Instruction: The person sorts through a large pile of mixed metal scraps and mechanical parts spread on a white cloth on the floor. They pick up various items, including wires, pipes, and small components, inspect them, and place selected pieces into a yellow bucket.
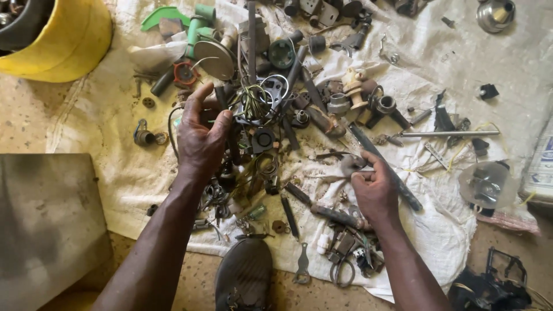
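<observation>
Head view is showing us sorting through a heap of scrap metal parts [271, 115] spread on a white woven sack [103, 132] on the floor. Our left hand [199, 135] is curling loosely around the left edge of that heap, thumb and fingers half closed on a dark part tangled with thin wires [253, 101]; we cannot tell exactly which piece the grip has hold of. Our right hand [374, 187] is lying below and to the right of the heap, its grip nearly closed, pinching a small flat grey metal piece [348, 164] between thumb and fingertips, just beside a long dark rod [383, 167] that is running diagonally away from the heap. As we judge it, doing this well means lifting the left-hand part slowly, since the wires are looping through neighbouring pieces and could drag them along; steadying the heap with the other fingers would help. We are keeping the right hand's pinch light and close to the sack, so the small piece is not slipping back among the springs and brackets. Our shoe [245, 276] is resting at the sack's edge below the heap, and a yellow tub [69, 46] is standing well to the upper left of it.
</observation>
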